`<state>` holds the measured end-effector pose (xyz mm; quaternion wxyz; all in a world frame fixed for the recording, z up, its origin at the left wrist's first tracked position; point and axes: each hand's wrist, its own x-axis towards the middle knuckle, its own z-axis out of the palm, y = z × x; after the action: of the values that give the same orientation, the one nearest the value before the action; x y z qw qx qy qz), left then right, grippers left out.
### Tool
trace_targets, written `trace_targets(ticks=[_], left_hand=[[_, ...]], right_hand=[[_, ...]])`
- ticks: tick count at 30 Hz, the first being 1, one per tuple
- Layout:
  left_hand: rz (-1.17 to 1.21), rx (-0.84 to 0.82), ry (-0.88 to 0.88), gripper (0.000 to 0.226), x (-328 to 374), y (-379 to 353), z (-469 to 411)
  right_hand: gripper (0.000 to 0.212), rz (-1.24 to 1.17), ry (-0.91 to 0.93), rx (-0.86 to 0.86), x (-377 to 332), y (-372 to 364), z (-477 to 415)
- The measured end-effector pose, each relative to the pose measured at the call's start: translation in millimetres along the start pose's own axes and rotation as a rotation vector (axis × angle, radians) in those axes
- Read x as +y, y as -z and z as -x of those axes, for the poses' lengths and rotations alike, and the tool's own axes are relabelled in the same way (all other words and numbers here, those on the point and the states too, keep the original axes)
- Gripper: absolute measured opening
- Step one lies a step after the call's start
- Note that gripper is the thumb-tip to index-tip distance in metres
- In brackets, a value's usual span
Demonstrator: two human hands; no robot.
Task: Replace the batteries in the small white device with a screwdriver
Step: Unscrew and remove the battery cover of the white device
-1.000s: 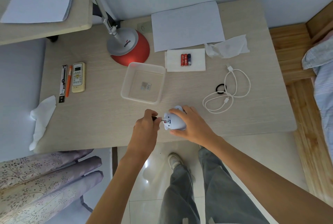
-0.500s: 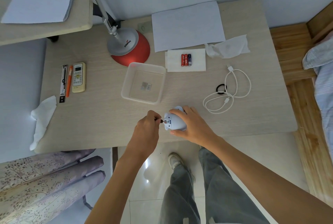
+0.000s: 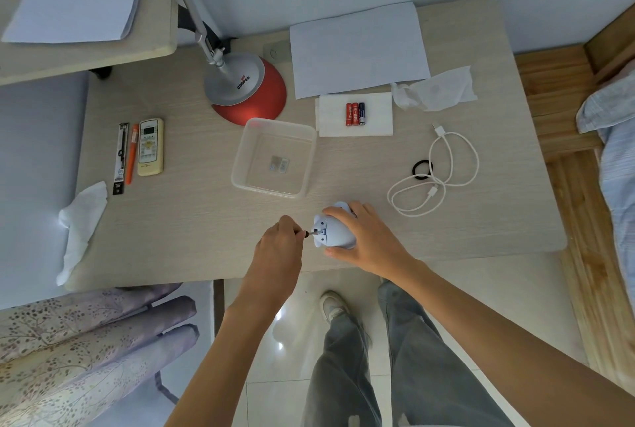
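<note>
near the table's front edge, the right hand grips the white device while the left hand pinches a screwdriver, tip against it.

Small white device on its side near table edge, screwdriver tip at its base

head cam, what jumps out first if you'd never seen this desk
Two hands at the desk's near edge: the right hand steadies the small white device while the left hand works a screwdriver into it. Behind sit a red lamp base and three batteries on a napkin.
</note>
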<state>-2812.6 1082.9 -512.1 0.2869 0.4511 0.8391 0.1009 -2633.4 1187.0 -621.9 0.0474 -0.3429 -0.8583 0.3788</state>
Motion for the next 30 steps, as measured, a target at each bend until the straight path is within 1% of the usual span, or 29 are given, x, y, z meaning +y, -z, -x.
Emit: trace_targets(ticks=[5,9,12,15,18,20,22,25,28,30], left_hand=[[0.202,0.083,-0.064,0.006,-3.0,-1.2,5.1],[0.232,0.138,-0.088,0.013,-3.2,-1.0,5.9],[0.184,0.117,-0.059,0.023,2.6,-1.7,7.0],[0.028,0.073,-0.037,0.032,5.2,-4.4,8.4],[-0.102,0.097,-0.057,0.030,1.4,-6.1,9.3],[-0.142,0.109,-0.052,0.027,0.7,-7.0,8.9],[-0.089,0.106,-0.048,0.017,3.4,-8.4,7.3],[0.059,0.091,-0.055,0.003,7.9,-9.4,5.0],[0.176,0.093,-0.079,0.005,6.7,-8.6,3.9],[0.210,0.095,-0.112,0.006,4.7,-8.6,4.5]], right_hand=[[0.078,-0.001,0.000,0.001,-0.5,0.0,-0.4],[0.078,0.002,0.001,0.001,-0.1,0.3,-0.4],[0.078,0.005,0.002,0.003,0.3,-0.1,-0.7],[0.078,0.003,-0.001,0.003,0.4,-0.7,-0.8],[0.077,0.000,0.000,0.006,0.9,-1.0,-0.5],[0.077,0.000,0.002,0.008,0.9,-1.3,-0.3],[0.077,0.001,0.002,0.009,0.8,-1.6,-0.4],[0.077,0.003,0.002,0.006,0.8,-1.6,-0.6],[0.077,0.006,0.006,0.002,1.3,-1.2,-0.7],[0.077,0.007,0.006,0.002,1.2,-0.9,-0.4]])
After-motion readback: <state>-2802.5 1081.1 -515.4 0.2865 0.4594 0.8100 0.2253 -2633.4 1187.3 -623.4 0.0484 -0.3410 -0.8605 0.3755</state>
